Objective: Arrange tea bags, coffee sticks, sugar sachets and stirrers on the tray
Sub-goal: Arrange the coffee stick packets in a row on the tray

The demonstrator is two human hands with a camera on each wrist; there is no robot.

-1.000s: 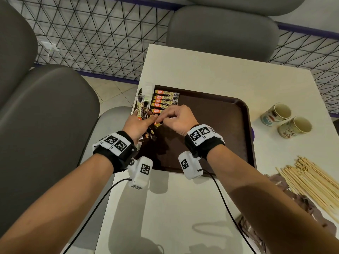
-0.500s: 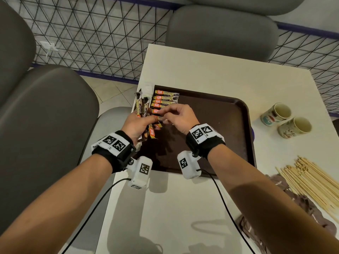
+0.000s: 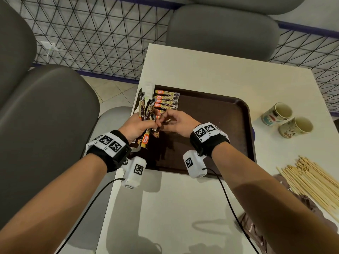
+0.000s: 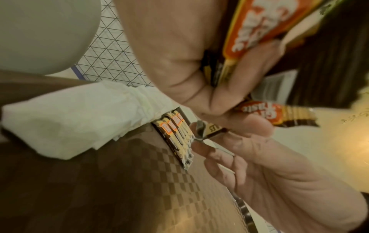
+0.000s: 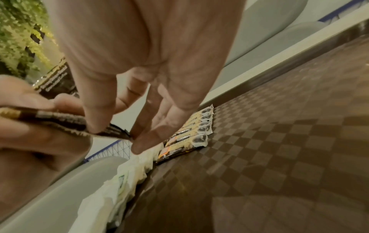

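A dark brown tray (image 3: 220,125) lies on the white table. Several coffee sticks (image 3: 167,99) lie in a neat row at its far left corner, also seen in the wrist views (image 4: 175,134) (image 5: 191,132). My left hand (image 3: 154,123) grips a fanned bunch of coffee sticks (image 3: 145,109) over the tray's left edge. My right hand (image 3: 164,120) meets it, thumb and forefinger pinching the end of one stick (image 5: 66,123) from the bunch (image 4: 213,130). White paper packets (image 4: 69,121) lie along the tray's left rim.
Two paper cups (image 3: 277,113) (image 3: 295,126) stand right of the tray. A heap of wooden stirrers (image 3: 311,180) lies at the near right on brown packets (image 3: 311,208). Grey chairs (image 3: 45,116) stand close to the table's left edge and behind it.
The right hand reached out to the row of sticks, then came back to the bunch and now pinches a stick there. The left hand has raised the bunch slightly.
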